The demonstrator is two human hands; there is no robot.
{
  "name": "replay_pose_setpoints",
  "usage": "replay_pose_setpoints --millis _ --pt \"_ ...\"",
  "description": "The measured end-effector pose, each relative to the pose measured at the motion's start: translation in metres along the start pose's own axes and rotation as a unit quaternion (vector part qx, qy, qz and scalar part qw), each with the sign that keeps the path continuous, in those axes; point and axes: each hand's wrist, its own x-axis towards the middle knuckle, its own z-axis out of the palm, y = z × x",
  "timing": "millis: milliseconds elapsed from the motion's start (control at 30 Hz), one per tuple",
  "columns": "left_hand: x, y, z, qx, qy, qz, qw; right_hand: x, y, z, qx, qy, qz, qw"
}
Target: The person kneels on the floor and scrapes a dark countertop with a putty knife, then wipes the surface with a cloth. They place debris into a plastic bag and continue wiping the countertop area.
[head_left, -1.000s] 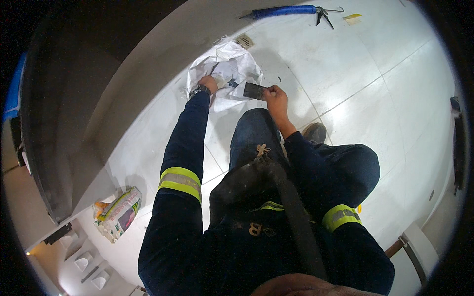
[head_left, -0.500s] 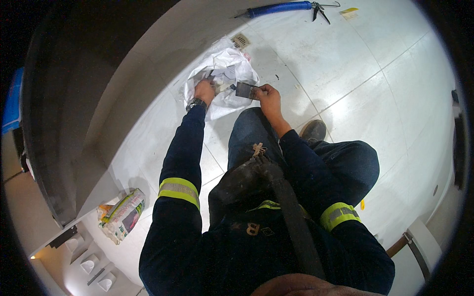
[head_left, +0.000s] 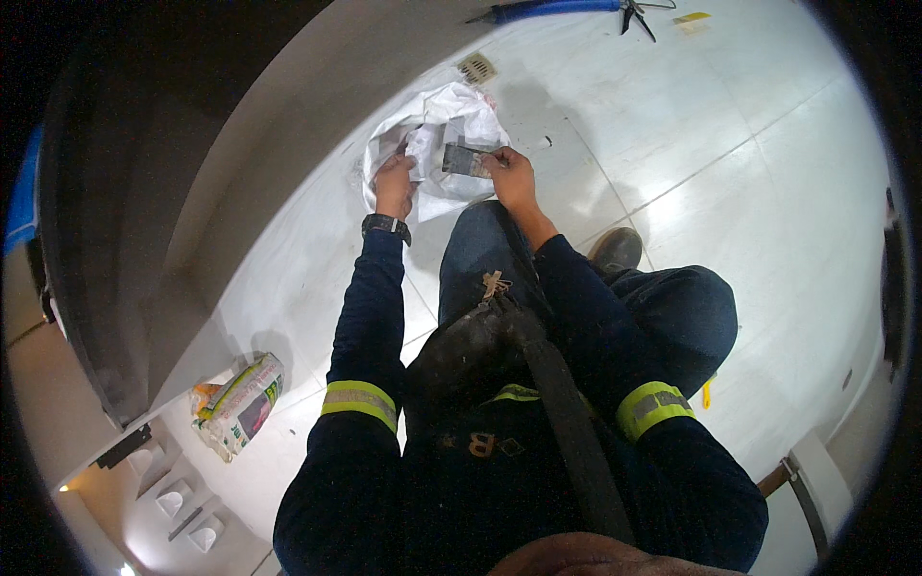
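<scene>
An open white plastic sack [head_left: 447, 204] stands on the floor in front of my knees, with pale scraps inside. My left hand [head_left: 395, 184] is at the near left side of its mouth, its fingers closed on a white sheet-like piece [head_left: 417, 154]. My right hand [head_left: 512, 177], over the right rim, pinches a dark flat rectangular plate [head_left: 465, 160] by its right end. Pale smears mark the plate, which lies over the mouth of the sack; its exact kind I cannot make out.
A blue caulking gun [head_left: 562, 10] lies at the top, a yellow-ended strip [head_left: 691, 18] to its right. Beyond the sack is a floor drain grate [head_left: 476, 68]. A dark curved panel [head_left: 115, 240] rises on the left; a crumpled printed bag [head_left: 240, 408] lies below it.
My left hand has drawn back from inside the sack and now holds the white piece. My right hand has moved slightly left with the dark plate, further over the sack's mouth.
</scene>
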Motion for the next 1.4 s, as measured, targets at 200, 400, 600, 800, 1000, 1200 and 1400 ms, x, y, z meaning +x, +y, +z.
replay_pose_setpoints --millis 200,400,600,800,1000,1200,1400 --pt "-0.023 0.035 0.012 -0.341 -0.062 -0.134 0.928 0.001 0.017 0.018 0.082 0.026 0.041 0.995" --pt "-0.025 0.002 0.021 -0.402 -0.019 -0.073 0.913 -0.008 0.013 0.031 0.127 0.023 0.063 0.99" --pt "-0.03 0.008 0.051 -0.137 0.027 -0.015 0.99 -0.003 0.03 0.036 0.152 0.017 0.05 0.987" --pt "-0.028 0.011 0.05 -0.087 0.0 0.001 0.996 -0.005 0.026 0.032 0.076 0.004 0.008 0.997" --pt "-0.007 -0.014 0.045 0.022 0.022 0.082 0.996 -0.015 0.001 0.022 0.04 -0.033 0.026 0.998" --pt "-0.009 -0.017 0.057 -0.194 0.068 -0.002 0.979 -0.018 -0.008 0.026 -0.03 -0.015 -0.018 0.999" --pt "-0.018 -0.025 0.054 0.232 0.182 0.083 0.952 -0.018 -0.004 0.03 -0.066 0.02 -0.024 0.997"
